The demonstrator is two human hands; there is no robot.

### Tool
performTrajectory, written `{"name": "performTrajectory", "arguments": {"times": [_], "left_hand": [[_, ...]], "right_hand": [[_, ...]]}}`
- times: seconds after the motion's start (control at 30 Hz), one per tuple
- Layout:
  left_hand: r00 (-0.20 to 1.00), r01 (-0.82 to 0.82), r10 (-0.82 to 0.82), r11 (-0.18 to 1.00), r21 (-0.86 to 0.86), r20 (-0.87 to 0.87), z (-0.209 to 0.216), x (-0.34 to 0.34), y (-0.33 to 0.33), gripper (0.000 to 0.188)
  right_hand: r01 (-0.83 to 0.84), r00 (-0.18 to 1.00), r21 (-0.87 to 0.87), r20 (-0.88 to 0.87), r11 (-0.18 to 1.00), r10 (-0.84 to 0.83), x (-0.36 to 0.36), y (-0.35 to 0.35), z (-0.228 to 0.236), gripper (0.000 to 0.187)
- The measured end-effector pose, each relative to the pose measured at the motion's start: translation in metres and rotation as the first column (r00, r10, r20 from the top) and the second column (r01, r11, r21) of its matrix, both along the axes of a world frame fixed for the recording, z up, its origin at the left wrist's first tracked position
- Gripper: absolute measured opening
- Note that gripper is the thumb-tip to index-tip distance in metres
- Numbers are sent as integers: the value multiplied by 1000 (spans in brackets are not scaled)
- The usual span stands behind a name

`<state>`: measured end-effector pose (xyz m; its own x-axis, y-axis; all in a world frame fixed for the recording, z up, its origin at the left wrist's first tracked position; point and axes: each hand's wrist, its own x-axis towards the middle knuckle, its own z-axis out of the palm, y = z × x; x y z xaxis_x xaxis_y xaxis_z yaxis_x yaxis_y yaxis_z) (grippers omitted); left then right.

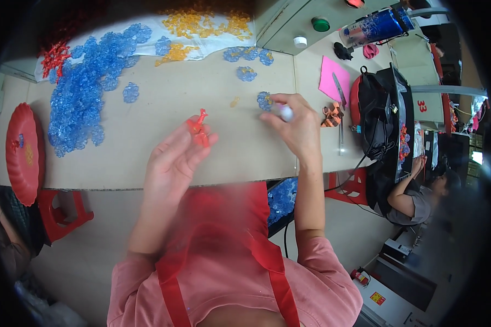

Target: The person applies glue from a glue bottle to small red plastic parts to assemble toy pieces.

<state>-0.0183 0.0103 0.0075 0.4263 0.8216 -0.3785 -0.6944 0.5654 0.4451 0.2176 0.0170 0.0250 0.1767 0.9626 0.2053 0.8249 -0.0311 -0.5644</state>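
Above the near part of the table, my left hand [177, 152] is closed on small red plastic pieces [201, 128], which stick out between thumb and fingertips; their exact shape is unclear. My right hand [300, 122] grips a small whitish bottle [283, 113], blurred and partly hidden by the fingers. Just beyond its fingertips lies a clear blue flower-shaped piece [264, 100] with some yellow on it. Between the hands, a little farther off, is a single small yellow piece [234, 102]. More blue pieces bearing yellow parts [246, 73] lie at the back.
A large heap of blue pieces [82, 103] covers the left side, with red ones [54, 59] behind. Yellow pieces [202, 24] lie on white cloth. A red scalloped tray [23, 180] stands far left. To the right are tweezers [339, 90], a pink sheet [330, 76] and a black bag [373, 114].
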Motion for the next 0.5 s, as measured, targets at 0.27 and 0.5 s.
{"name": "performTrajectory", "arguments": {"times": [0.27,0.5], "left_hand": [[998,-2,2,1000,4,-61,0,6,-7,38],[990,-27,35,998,65,-139,8,16,-12,38]], "right_hand": [[-109,982,126,166,986,87,8,6,-22,23],[-243,486,130,-841,961,236,-19,-43,-3,16]]}}
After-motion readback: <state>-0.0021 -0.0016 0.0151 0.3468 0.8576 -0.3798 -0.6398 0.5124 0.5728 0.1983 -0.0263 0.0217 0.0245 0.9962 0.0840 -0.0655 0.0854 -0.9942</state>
